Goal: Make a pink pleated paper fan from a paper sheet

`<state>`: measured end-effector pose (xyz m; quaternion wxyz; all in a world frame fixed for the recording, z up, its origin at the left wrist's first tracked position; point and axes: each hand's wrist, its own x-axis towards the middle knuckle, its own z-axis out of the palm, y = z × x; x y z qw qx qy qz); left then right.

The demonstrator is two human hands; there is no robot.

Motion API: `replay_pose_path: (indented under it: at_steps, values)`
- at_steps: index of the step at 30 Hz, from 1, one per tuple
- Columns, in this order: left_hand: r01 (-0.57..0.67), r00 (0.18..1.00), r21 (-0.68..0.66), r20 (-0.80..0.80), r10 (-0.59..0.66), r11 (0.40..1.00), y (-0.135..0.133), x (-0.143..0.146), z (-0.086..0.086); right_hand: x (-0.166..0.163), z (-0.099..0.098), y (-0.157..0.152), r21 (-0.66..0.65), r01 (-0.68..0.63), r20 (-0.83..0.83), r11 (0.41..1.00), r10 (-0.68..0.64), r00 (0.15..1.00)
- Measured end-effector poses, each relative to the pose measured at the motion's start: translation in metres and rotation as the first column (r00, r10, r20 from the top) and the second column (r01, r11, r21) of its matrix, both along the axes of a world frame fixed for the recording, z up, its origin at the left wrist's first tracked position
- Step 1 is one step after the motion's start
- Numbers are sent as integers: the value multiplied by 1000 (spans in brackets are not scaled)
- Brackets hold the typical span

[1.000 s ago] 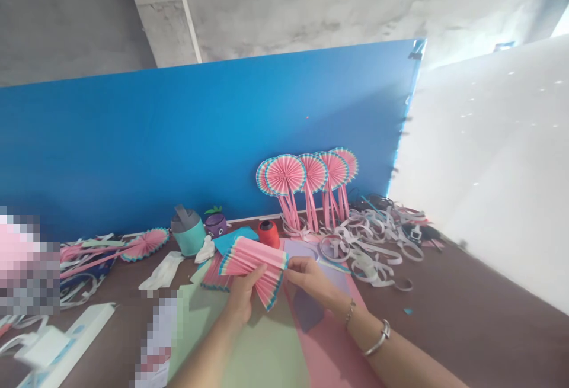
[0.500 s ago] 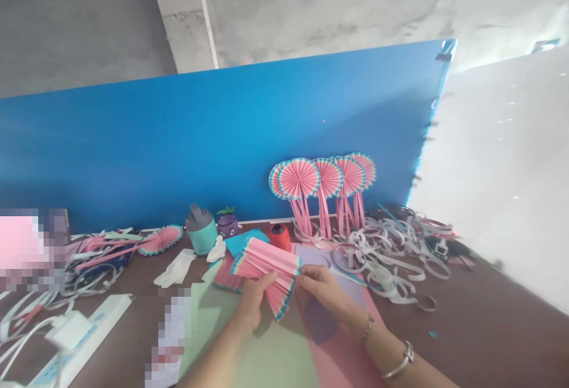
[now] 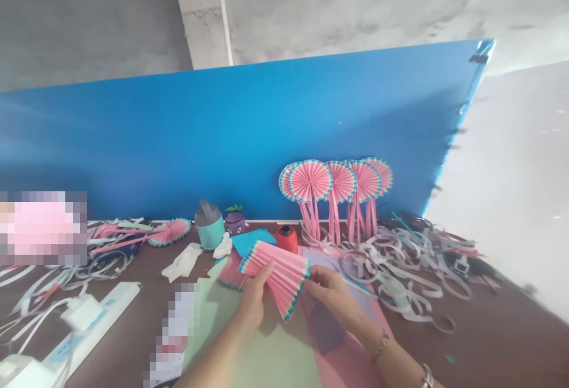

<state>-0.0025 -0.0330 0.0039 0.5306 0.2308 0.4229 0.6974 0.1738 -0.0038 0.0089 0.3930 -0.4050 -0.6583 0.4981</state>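
A pleated pink paper fan [image 3: 287,278] with blue-and-cream edges is held above the sheets, spread in a partial fan. My left hand [image 3: 254,298] is closed on its lower left part, thumb lying over the folds. At the fan's right edge, the bent fingers of my right hand [image 3: 331,292] grip the striped border; their tips are partly hidden. Another pleated pink piece [image 3: 230,272] lies behind my left hand, beside a blue paper [image 3: 253,240]. Below both hands are a pale green sheet [image 3: 271,355] and a pink sheet [image 3: 351,364].
Several round pink fans [image 3: 310,180] lean against the blue partition [image 3: 213,133]. White strip coils [image 3: 400,275] crowd the right. A red object [image 3: 287,239], a teal cup [image 3: 210,231] and a crumpled tissue [image 3: 181,262] stand or lie behind. A power strip [image 3: 95,326] is at left.
The view has shifted, so most things appear farther right. The pleated paper has been turned and spread slightly wider, its folds more evenly apart. Both hands remain on it.
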Motion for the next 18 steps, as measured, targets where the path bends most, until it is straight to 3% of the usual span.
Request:
replay_pose_path:
  at_steps: [3,10,18]
  values:
    - [-75,996,15,44,74,997,3,-4,1,1,-1,2,22,23,46,1000,-24,999]
    - [-116,982,-15,147,117,993,6,-10,7,1,6,-1,67,31,130,997,-40,991]
    - [-145,978,-50,147,151,988,7,-10,10,2,2,1,164,56,157,985,-82,984]
